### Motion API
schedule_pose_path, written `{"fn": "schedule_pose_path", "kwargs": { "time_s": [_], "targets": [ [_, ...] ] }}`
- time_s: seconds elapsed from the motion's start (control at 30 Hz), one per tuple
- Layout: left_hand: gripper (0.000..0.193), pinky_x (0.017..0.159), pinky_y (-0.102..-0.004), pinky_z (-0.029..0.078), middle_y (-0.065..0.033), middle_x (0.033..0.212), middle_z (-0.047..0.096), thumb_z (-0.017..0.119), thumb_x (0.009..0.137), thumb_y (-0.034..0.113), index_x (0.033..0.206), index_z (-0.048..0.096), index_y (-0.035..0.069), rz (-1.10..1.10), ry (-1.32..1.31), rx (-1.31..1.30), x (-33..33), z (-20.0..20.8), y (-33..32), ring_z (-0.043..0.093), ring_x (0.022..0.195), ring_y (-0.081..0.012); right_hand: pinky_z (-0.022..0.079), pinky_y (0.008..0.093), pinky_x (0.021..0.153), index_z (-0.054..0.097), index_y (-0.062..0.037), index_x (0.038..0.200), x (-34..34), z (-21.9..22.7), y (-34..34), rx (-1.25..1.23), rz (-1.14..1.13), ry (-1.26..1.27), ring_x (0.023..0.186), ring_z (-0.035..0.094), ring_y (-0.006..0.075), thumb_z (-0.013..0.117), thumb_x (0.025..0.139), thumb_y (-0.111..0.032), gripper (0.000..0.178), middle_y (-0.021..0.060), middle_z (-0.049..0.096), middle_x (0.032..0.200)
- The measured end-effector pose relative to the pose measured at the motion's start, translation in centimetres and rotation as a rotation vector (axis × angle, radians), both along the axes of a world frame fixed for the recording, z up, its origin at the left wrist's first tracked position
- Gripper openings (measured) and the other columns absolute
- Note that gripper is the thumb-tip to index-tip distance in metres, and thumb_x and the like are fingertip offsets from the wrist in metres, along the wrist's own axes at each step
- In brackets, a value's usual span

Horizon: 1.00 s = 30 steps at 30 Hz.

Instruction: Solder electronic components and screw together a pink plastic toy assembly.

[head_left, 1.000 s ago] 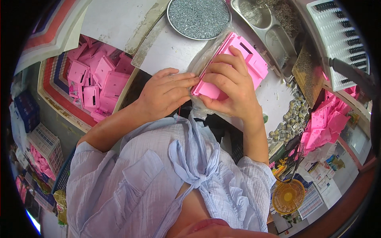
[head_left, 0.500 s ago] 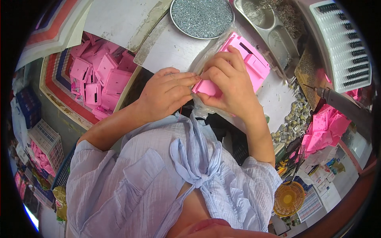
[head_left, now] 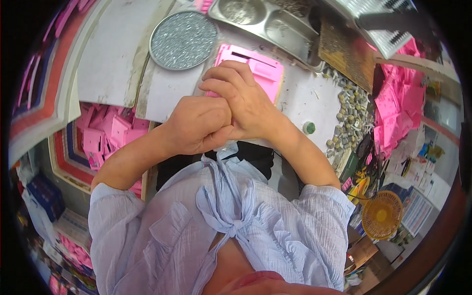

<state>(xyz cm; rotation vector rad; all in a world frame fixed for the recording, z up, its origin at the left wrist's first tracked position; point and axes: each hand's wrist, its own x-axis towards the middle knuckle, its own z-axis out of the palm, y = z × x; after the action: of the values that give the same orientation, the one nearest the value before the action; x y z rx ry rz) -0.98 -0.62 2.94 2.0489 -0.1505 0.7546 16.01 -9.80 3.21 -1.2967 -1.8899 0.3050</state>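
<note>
A pink plastic casing [head_left: 265, 73] with a dark slot and a raised block lies at the worktable's near part, just beyond my hands. My right hand [head_left: 248, 103] is curled over its near left side, fingers bent and thumb hidden. Pressed against the right hand's palm side, my left hand [head_left: 199, 125] is closed in a fist. Whatever the left fingers hold, if anything, is hidden inside them. The casing's near edge is covered by both hands.
A round tray of small metal screws [head_left: 184, 39] stands beyond the casing on the left. Further back is a steel compartment tray [head_left: 290, 34]. Small metallic pieces [head_left: 346, 118] and a green-topped round item [head_left: 309, 128] lie right. Pink parts fill a bin [head_left: 115, 130] at left.
My left hand has gone from stretched fingers at the casing's edge to a fist against my right hand. The view has shifted, and the clear plastic bag under the casing no longer shows.
</note>
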Motion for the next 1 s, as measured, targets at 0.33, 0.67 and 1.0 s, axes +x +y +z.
{"fn": "schedule_pose_path", "kwargs": {
  "time_s": [0.33,0.67,1.0],
  "targets": [
    [0.013,0.069,-0.036,0.051,-0.0125,0.086,0.064,0.067,0.094,0.011,0.086,0.061,0.003,-0.049,0.202,-0.366,2.2,-0.4,0.4,0.062,0.074,-0.0296,0.049,0.0447,0.091,0.048,-0.0063,0.137,0.3,-1.5,-1.2,-0.115,-0.02,0.652,0.101,0.058,0.0375,0.075,0.064,-0.015,0.079,0.018,0.058,0.122],
    [0.016,0.076,-0.0399,0.054,-0.0135,0.125,0.07,0.07,0.086,0.012,0.084,0.057,0.003,-0.022,0.303,0.236,4.0,0.8,-0.3,0.065,0.086,-0.0312,0.047,0.0229,0.058,0.066,0.0,0.105,7.4,1.7,-7.1,-0.388,-0.659,0.604,0.07,0.061,0.0082,0.072,0.09,-0.006,0.017,0.004,0.067,0.086],
    [0.017,0.07,-0.0381,0.053,-0.0114,0.13,0.069,0.071,0.084,0.011,0.081,0.056,0.004,-0.029,0.351,0.443,4.7,1.3,-1.0,0.063,0.079,-0.0273,0.051,0.0249,0.052,0.063,-0.0009,0.086,9.2,0.5,-6.0,-0.9,-0.497,0.796,0.058,0.064,0.0105,0.075,0.09,-0.009,0.015,0.0054,0.068,0.07]
  ]
}}
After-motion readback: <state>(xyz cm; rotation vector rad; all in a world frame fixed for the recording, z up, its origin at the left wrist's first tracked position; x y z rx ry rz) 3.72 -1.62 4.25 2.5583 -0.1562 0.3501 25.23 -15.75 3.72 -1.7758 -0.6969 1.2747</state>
